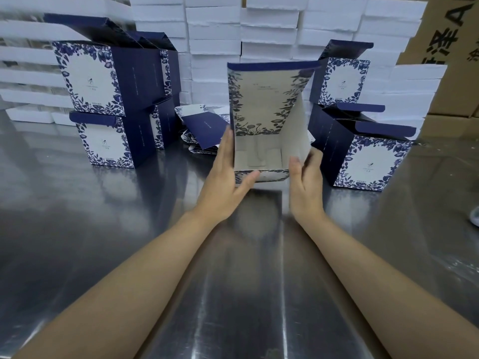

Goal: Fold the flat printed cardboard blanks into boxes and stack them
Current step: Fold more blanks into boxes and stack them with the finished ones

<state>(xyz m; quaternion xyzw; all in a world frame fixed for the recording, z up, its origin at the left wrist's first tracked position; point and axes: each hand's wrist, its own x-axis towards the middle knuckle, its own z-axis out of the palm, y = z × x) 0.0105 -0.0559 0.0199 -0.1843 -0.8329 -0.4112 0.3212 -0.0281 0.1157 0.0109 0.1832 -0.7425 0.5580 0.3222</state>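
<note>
A blue-and-white floral box (267,141) stands in the middle of the steel table, its top open toward me and its lid flap raised behind. My left hand (228,174) presses flat against its left wall, thumb on the front edge. My right hand (307,177) cups its right wall with fingers slightly curled. Folded boxes are stacked two high at the left (108,104) and at the right (363,146). Flat printed blanks (202,128) lie in a loose pile behind the held box.
The shiny steel table (129,229) stretches toward me. White flat cartons (215,35) are piled in a wall along the back. Brown corrugated cartons (453,47) stand at the right. A shoe (475,216) shows at the right edge.
</note>
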